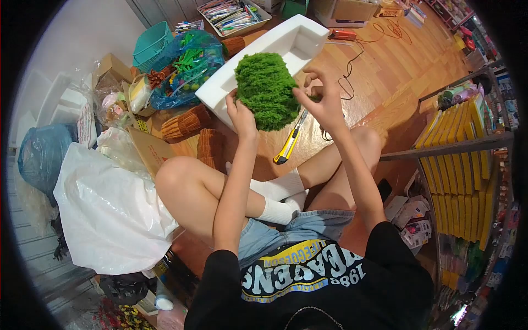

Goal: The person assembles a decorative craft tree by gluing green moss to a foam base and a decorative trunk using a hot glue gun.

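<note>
Over the white foam box, my left hand (242, 116) grips a bushy, moss-like green fuzzy bundle (267, 91) by its lower left side. My right hand (324, 102) is at the bundle's right edge, its fingers curled in a pinch; anything between them is too small to make out. Behind and below the bundle lies the long white foam box (220, 91), tilted across the floor. A yellow and black utility knife (289, 144) rests on the floor below the bundle, blade pointing away from me.
Brown ribbed bundles (186, 122) lie left of the foam box, near a blue plastic bag (206, 52) and a teal basket (153, 47). A tray of pens (234, 16) stands behind. An orange tool (344, 34) with a cord lies right; a metal rack (451, 146) holds yellow packs.
</note>
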`<control>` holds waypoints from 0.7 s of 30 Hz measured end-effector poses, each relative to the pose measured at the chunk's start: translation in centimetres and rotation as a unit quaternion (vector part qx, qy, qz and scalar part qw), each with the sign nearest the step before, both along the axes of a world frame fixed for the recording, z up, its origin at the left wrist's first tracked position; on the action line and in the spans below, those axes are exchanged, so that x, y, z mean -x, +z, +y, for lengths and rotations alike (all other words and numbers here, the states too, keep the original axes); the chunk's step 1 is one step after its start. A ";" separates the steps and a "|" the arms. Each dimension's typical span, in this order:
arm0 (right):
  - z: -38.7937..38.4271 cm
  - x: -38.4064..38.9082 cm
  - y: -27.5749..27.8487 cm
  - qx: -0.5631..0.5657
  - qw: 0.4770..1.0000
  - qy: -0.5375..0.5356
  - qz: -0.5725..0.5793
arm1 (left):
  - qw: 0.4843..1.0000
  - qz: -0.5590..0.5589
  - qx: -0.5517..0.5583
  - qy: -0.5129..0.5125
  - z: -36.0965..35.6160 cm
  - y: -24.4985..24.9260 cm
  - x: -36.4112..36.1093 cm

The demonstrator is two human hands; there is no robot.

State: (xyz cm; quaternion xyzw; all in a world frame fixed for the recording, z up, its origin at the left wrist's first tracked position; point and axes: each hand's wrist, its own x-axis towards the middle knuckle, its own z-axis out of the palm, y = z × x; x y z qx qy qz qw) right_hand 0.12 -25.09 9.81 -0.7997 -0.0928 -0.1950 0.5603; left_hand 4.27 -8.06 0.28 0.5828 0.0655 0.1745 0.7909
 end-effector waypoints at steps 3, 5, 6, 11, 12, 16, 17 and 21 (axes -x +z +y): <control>0.1 0.0 0.4 0.142 0.990 -0.002 0.014 | 0.993 0.061 0.097 -0.004 -0.1 0.8 0.4; -0.2 -0.7 -0.6 0.161 0.987 0.021 -0.016 | 0.983 0.073 0.166 0.004 0.0 1.0 0.4; 0.0 -0.9 -0.6 0.142 0.987 0.060 -0.047 | 0.984 0.072 0.166 0.006 0.3 1.3 0.4; 1.4 -0.7 -0.5 0.110 0.989 0.100 -0.008 | 0.953 0.144 0.267 -0.017 0.7 3.6 1.0; 1.6 -0.8 -0.6 0.164 0.982 0.068 -0.058 | 0.957 0.100 0.262 -0.072 1.0 3.7 1.0; 1.1 -2.2 -1.6 0.213 0.971 0.044 -0.098 | 0.967 -0.019 0.153 -0.201 0.7 3.3 1.5; 0.8 -2.6 -2.0 0.199 0.975 0.051 -0.087 | 0.968 -0.019 0.153 -0.200 0.5 3.1 1.4; 0.5 -2.7 -1.5 -0.108 0.985 0.103 0.087 | 0.970 -0.068 0.060 -0.224 -0.1 3.1 1.2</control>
